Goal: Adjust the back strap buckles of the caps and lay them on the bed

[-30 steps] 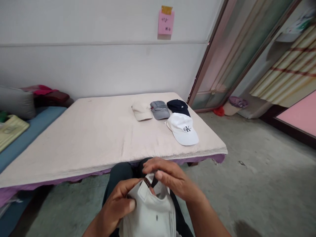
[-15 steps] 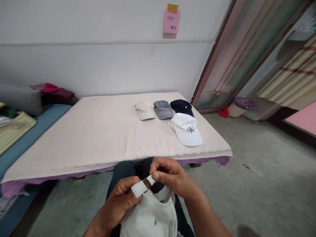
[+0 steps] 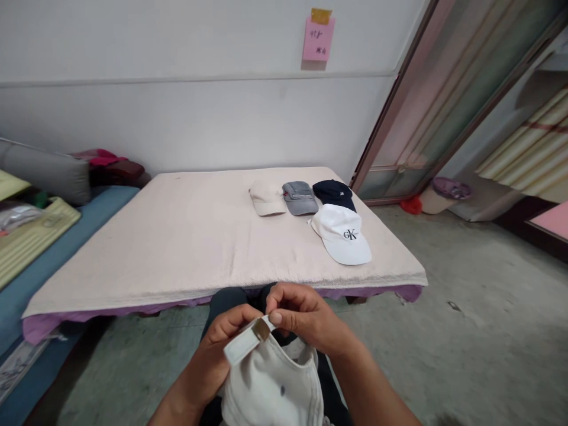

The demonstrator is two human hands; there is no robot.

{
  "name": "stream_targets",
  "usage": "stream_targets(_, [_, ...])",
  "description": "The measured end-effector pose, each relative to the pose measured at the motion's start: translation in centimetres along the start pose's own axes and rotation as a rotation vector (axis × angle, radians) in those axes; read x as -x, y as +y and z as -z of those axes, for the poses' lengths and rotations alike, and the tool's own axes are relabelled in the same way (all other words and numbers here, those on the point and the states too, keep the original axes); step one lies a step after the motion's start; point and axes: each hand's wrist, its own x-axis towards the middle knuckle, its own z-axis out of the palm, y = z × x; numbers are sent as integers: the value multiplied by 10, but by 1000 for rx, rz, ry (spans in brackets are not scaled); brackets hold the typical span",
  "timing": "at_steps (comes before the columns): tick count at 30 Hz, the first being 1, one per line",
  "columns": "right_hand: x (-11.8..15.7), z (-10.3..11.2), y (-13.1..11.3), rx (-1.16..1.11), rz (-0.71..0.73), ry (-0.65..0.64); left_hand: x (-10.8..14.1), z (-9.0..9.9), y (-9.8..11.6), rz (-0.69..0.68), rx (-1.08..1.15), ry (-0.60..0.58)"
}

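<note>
An off-white cap (image 3: 275, 387) is held above my lap, its back opening and strap facing up. My left hand (image 3: 217, 349) grips the cap near the brass-coloured buckle (image 3: 261, 329), beside the strap's loose end (image 3: 241, 345). The strap's other side is pinched between the thumb and fingers of my right hand (image 3: 306, 316). On the bed lie a beige cap (image 3: 267, 198), a grey cap (image 3: 300, 198), a navy cap (image 3: 332, 193) and a white cap with black letters (image 3: 341, 234).
The bed's pale cover (image 3: 177, 236) spreads in front of my knees. At the left are a grey cushion (image 3: 48, 171) and a blue mattress (image 3: 104, 204). A waste bin (image 3: 439, 195) stands at the right near the sliding door. A pink note (image 3: 318, 40) hangs on the wall.
The buckle now sits closer to my right fingers, and more strap shows on its left side. My left hand has shifted slightly down. The view has turned a little left.
</note>
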Motion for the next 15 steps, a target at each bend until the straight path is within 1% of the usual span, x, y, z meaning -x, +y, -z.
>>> stream_targets(3, [-4,10,7,74,41,132,7,-2,-1,-11,118,-31])
stream_targets(5, [-7,17,13,16,39,236,9,-3,-1,-34,187,11])
stream_targets(8, [-10,25,22,-224,18,315,4,0,2,-63,309,169])
stream_targets(10, [-8,27,29,-364,32,347,-3,5,4,-85,424,326])
stream_targets(12, [-3,27,37,-438,23,344,-8,11,6,-92,526,493])
stream_targets(13, [1,26,42,-452,0,309,-10,13,8,-83,566,549])
stream_targets(15, [12,24,50,-453,-50,171,-13,17,11,-46,625,588])
